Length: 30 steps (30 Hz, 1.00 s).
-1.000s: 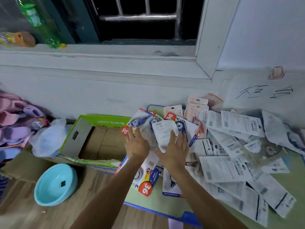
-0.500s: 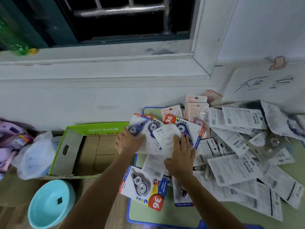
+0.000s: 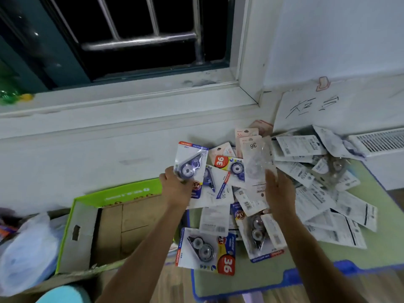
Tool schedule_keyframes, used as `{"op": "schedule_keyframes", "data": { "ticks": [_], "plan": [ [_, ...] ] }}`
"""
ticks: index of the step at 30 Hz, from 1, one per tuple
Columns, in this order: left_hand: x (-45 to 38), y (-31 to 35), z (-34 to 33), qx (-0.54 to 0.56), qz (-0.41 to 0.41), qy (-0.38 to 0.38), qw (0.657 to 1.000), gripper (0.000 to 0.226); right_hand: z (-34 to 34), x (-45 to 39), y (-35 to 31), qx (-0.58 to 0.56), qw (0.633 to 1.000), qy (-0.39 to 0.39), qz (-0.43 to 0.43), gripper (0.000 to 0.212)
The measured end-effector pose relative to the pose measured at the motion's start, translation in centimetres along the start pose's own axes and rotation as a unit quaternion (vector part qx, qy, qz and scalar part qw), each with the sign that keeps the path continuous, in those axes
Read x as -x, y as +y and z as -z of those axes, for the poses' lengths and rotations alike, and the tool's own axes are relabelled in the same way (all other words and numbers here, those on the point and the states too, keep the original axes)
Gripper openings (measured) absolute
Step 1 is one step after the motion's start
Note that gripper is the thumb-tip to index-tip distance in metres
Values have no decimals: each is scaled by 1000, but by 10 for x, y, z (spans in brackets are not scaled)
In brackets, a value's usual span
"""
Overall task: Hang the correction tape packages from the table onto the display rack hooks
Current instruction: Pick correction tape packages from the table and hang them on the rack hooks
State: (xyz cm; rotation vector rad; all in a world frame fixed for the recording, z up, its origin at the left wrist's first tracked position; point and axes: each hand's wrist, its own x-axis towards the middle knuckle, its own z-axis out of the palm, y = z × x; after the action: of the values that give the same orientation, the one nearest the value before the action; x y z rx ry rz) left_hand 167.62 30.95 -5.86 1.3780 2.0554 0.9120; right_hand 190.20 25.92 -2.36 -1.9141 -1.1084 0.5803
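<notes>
Left hand [image 3: 175, 189] closed on one package [image 3: 190, 165], right hand [image 3: 278, 189] closed on another package [image 3: 256, 165], both lifted above the pile [image 3: 306, 182] on the table [image 3: 382, 241]. Better to keep the hanging holes up and free (rack not in view).

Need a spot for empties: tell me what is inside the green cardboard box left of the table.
The green cardboard box stands open; only its bare brown bottom flaps show. The left forearm crosses its right part, so what lies there is hidden. No packages are visible inside.
</notes>
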Motion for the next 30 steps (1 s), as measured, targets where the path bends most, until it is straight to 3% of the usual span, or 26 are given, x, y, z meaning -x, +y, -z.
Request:
{"op": "schedule_keyframes", "data": {
  "ticks": [4, 8, 15, 24, 27, 30],
  "plan": [
    [12, 37, -6, 91, -74, -89, 989, 48, 26, 13, -6, -211, 975, -14, -74, 10],
    [36, 71, -28, 95, -127, -173, 972, 39, 59, 35, 4, -307, 944, 22, -117, 28],
    [116, 124, -70, 159, -149, -336, 916, 30, 136, 83, 49, -303, 923, 189, -145, 20],
    [279, 188, -111, 164, -206, -471, 842, 22, 264, 184, 117, -406, 821, 363, -172, 12],
    [355, 204, -121, 201, -183, -520, 810, 19, 317, 233, 140, -409, 807, 394, -161, 15],
    [439, 214, -130, 238, -68, -600, 761, 16, 369, 286, 163, -418, 806, 391, -151, 25]
  ]
}}
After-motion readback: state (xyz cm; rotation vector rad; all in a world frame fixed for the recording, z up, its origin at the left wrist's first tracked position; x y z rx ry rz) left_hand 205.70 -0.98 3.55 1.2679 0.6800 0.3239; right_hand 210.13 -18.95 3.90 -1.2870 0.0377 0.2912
